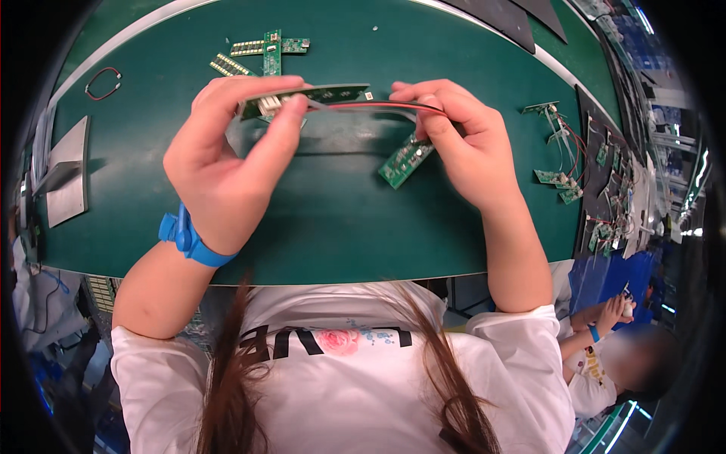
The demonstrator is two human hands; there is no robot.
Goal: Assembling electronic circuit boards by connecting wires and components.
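My left hand [234,144], with a blue wrist strap [185,236] below it, pinches a green circuit board [336,94] by its end. A white connector [271,104] sits on that board between thumb and fingers. Red, black and pale wires [370,106] run from there across to my right hand [469,136], whose thumb and fingers are closed on them. Below the right fingers hangs a smaller green circuit board [405,160], tilted; its upper end is hidden by the hand. Both hands are raised over the green table [340,219].
Several loose circuit boards [272,51] lie at the back. A short wire loop [103,83] and a grey metal plate [69,174] are at the left. Wired boards [556,180] lie at the right, near a dark strip with more boards. Another person [597,363] sits lower right.
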